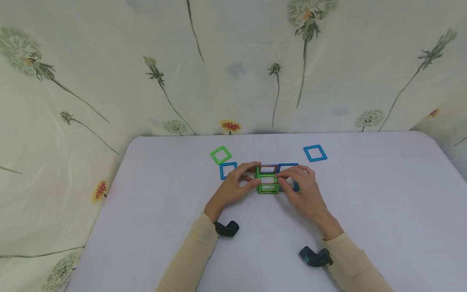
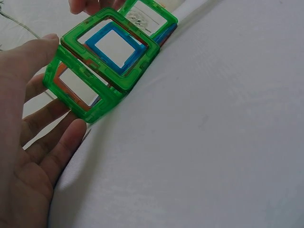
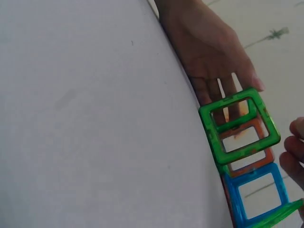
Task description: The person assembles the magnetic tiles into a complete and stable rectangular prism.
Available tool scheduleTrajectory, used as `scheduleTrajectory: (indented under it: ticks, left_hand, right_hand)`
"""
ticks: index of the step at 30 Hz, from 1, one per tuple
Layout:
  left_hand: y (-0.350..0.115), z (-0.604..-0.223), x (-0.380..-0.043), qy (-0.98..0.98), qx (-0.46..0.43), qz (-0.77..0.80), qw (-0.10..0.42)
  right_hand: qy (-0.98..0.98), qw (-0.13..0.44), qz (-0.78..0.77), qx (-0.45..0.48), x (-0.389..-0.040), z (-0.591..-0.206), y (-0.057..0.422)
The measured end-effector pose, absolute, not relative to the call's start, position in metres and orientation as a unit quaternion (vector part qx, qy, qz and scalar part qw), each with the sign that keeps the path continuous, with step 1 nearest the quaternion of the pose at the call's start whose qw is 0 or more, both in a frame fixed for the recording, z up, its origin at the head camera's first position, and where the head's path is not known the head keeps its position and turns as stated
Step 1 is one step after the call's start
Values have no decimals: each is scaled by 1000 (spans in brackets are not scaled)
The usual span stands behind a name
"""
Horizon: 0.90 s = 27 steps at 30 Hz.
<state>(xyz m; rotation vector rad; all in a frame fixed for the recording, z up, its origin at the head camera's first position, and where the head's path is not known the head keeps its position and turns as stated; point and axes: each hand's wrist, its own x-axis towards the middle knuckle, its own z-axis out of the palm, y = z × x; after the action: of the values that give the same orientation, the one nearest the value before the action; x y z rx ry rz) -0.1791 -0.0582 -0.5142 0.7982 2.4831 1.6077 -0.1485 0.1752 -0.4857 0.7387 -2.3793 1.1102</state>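
Observation:
In front of me is a small structure of see-through magnetic tiles. A green square tile (image 1: pixel 268 184) faces me, and an orange tile (image 3: pixel 263 137) shows behind it. Joined alongside is a blue tile (image 3: pixel 281 183). My left hand (image 1: pixel 231 188) holds the structure's left side, its thumb at the corner of a green tile (image 2: pixel 88 24) and its fingers around the far side. My right hand (image 1: pixel 305 192) pinches with thumb and fingertips at the right side, by another green tile (image 3: pixel 278 217). That contact is partly hidden.
A loose green tile (image 1: pixel 213 157) lies behind my left hand, with a blue tile (image 1: pixel 221 172) close to it. Another blue tile (image 1: pixel 320 159) lies farther right. The white table (image 1: pixel 164 162) ends at a flower-patterned backdrop (image 1: pixel 248 97).

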Motion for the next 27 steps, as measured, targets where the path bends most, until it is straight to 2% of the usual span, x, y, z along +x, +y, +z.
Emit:
scheduleTrajectory:
  ticks: [10,27]
  left_hand:
    - [-60,-512,-179,813,261,519,40]
    - [-59,-513,-178,813,262,519,41]
  right_hand:
    - [-846,243,430,200,-157,-476,197]
    - [-845,270,439,145,-168,-476,234]
